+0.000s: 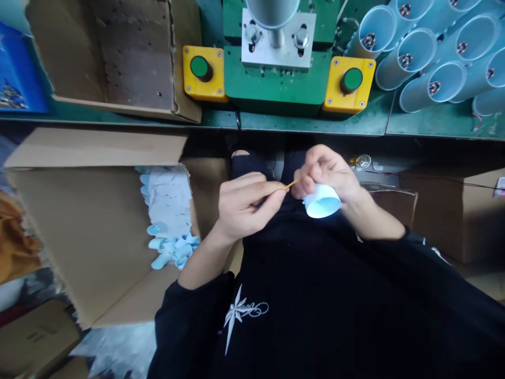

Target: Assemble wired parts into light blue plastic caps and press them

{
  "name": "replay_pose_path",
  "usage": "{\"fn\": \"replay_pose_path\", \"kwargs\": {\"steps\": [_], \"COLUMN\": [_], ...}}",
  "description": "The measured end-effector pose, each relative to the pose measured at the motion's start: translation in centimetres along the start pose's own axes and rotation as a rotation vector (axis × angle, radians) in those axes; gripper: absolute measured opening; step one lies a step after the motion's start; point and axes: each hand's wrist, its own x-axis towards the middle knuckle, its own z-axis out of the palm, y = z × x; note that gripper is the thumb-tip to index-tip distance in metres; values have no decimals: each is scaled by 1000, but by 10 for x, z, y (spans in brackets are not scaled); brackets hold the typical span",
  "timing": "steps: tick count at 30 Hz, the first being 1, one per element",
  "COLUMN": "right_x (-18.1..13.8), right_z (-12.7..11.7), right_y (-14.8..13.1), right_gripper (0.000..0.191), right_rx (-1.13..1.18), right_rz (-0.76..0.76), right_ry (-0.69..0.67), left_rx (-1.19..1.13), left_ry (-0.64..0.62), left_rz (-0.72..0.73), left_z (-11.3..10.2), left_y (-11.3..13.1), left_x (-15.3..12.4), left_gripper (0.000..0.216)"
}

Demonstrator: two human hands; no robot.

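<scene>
My left hand (pixel 242 205) is closed in a pinch on a thin yellow wire (pixel 291 183) that runs to the right. My right hand (pixel 327 173) is wrapped round a small light-blue cup-shaped part (pixel 321 202), its open end facing me. Both hands meet over my lap, below the edge of the green workbench (pixel 300 123). The wire's far end disappears at the fingers of my right hand, next to the part.
A green press (pixel 276 79) with two green buttons in yellow boxes (pixel 203 71) (pixel 349 84) stands on the bench. Light-blue tubes (pixel 430 58) lie stacked at the right. An open cardboard box (pixel 94 226) holding blue parts (pixel 173 247) sits at my left; another carton (pixel 118 58) lies on the bench.
</scene>
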Motion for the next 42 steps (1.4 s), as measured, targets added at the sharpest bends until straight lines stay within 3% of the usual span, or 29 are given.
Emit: {"fn": "replay_pose_path", "kwargs": {"steps": [2, 3, 4, 6, 8, 9, 10, 13, 15, 20, 25, 29, 38, 42], "right_x": [-13, -22, -32, -51, -61, -61, -58, -38, -24, -10, -14, -13, -14, -15], "right_z": [2, 3, 2, -1, -7, -10, -14, -21, -20, -6, -5, -8, -9, -10], "right_y": [20, 31, 39, 49, 46, 39, 31, 1, -12, -4, 11, 10, 12, 14], "right_gripper": [44, 55, 66, 78, 73, 69, 68, 81, 83, 65, 55, 50, 49, 49], "right_rx": [99, 99, 41, -254, -609, -730, -794, -816, -882, -1052, -1168, -1217, -1165, -1150], "right_rz": [88, 155, 229, 346, 329, 253, 131, -273, -445, -710, -639, -671, -479, -529], "right_ry": [155, 132, 29, -311, -593, -633, -588, -178, 23, 51, 207, 179, 167, 172], "left_rx": [33, 51, 66, 74, 45, 24, 5, -24, -7, 121, 349, 455, 385, 335], "left_ry": [97, 131, 146, 122, 98, 97, 99, 97, 81, 134, 136, 72, -44, -70], "left_rz": [-55, -80, -97, -109, -107, -108, -111, -91, -65, 53, 126, 176, 86, 61], "left_z": [-4, -6, -8, -11, -10, -9, -7, -1, 3, 13, 15, 12, 15, 12], "left_y": [-3, -4, -5, -6, -6, -5, -4, 2, 8, 16, 18, 21, 20, 22], "left_x": [-3, -5, -7, -10, -13, -13, -13, -14, -14, -16, -16, -15, -13, -13], "left_gripper": [15, 15, 15, 15, 17, 18, 19, 18, 16, 11, 13, 13, 16, 17]}}
